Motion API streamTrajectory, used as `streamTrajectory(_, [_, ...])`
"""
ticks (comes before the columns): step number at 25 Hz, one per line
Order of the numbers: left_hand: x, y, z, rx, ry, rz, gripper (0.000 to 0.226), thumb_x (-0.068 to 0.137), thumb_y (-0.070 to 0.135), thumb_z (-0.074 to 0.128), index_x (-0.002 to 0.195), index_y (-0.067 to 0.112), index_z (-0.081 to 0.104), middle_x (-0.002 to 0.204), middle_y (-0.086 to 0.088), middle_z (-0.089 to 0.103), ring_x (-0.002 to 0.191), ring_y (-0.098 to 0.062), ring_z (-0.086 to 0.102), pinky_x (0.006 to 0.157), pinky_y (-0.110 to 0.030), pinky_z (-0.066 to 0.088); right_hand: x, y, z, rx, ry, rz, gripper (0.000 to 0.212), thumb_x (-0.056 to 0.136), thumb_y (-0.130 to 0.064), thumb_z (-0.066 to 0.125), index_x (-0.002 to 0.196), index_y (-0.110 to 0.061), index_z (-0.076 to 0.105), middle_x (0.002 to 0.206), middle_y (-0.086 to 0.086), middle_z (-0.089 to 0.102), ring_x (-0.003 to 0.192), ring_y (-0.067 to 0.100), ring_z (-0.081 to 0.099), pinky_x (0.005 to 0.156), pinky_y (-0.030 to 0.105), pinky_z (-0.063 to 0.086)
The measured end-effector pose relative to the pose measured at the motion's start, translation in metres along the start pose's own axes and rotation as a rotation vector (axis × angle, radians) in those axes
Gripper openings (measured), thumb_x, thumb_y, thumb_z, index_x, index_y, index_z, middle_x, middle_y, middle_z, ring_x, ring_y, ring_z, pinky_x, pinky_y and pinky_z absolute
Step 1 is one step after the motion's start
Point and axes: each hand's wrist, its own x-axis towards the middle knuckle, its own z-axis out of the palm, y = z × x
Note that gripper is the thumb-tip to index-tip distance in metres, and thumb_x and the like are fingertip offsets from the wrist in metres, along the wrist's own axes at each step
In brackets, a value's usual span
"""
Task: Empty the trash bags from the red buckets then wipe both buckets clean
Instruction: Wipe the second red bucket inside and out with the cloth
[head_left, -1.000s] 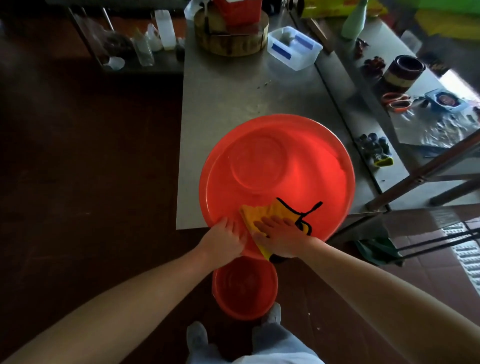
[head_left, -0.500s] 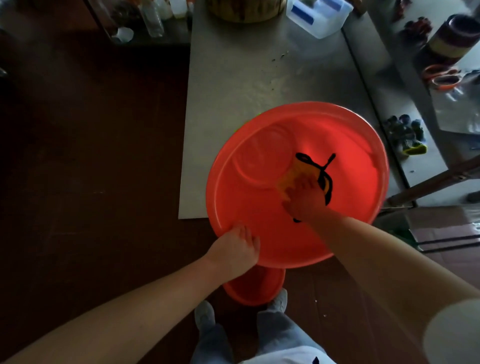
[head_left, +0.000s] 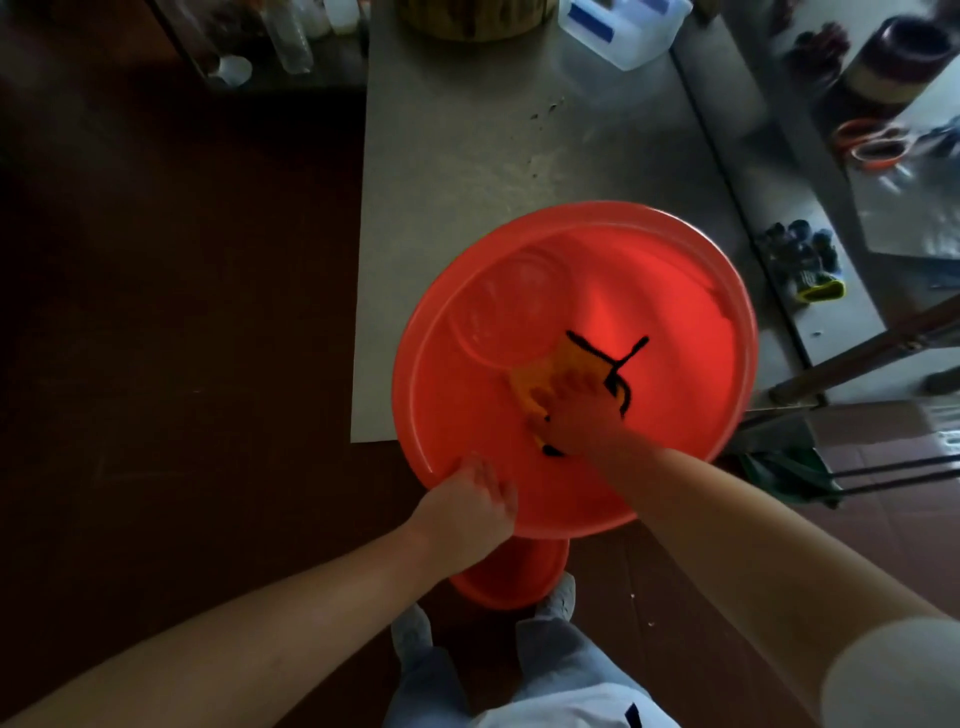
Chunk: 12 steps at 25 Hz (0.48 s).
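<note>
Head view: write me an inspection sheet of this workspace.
Surface: steel table, a few dark specks; large red bucket overhangs its near edge.
Job's things: large red bucket, no bag inside; yellow cloth with black trim in it; small red bucket on the dark floor below.
Clutter: clear plastic box, wooden block, orange-handled scissors, work gloves.
Hands: left hand holds the bucket's near rim; right hand presses the cloth inside.
Cables: nothing seen.
Surroundings: second table on the right.
</note>
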Motion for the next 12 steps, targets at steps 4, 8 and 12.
streamTrajectory(4, [-0.002, -0.002, 0.001, 0.037, 0.009, 0.037, 0.026, 0.098, 0.02, 0.047, 0.111, 0.005, 0.064, 0.101, -0.018, 0.071, 0.091, -0.035, 0.07, 0.087, -0.044, 0.055, -0.009, 0.03, -0.003, -0.143, -0.007, 0.052, 0.06, 0.099, -0.061, 0.037, 0.149, -0.029, 0.043, 0.16, 0.009, 0.031, 0.152, 0.032, 0.018, 0.123, 0.049, 0.005])
streamTrajectory(8, [-0.006, -0.009, 0.0, 0.041, 0.001, 0.069, 0.023, 0.091, 0.031, 0.059, 0.101, 0.015, 0.072, 0.091, -0.011, 0.074, 0.08, -0.028, 0.072, 0.077, -0.036, 0.057, -0.03, -0.025, -0.001, 0.078, -0.111, 0.041, 0.068, 0.101, -0.064, 0.026, 0.158, -0.028, 0.026, 0.165, 0.007, 0.023, 0.152, 0.031, 0.015, 0.121, 0.05, 0.01])
streamTrajectory(12, [-0.007, -0.015, -0.001, 0.024, 0.035, 0.055, 0.023, 0.082, 0.042, 0.071, 0.082, 0.019, 0.074, 0.073, -0.003, 0.068, 0.062, -0.02, 0.063, 0.061, -0.028, 0.052, -0.052, -0.056, -0.008, 0.264, -0.119, -0.054, 0.064, 0.103, -0.061, 0.024, 0.16, -0.032, 0.021, 0.167, 0.002, 0.021, 0.152, 0.027, 0.019, 0.119, 0.046, 0.015])
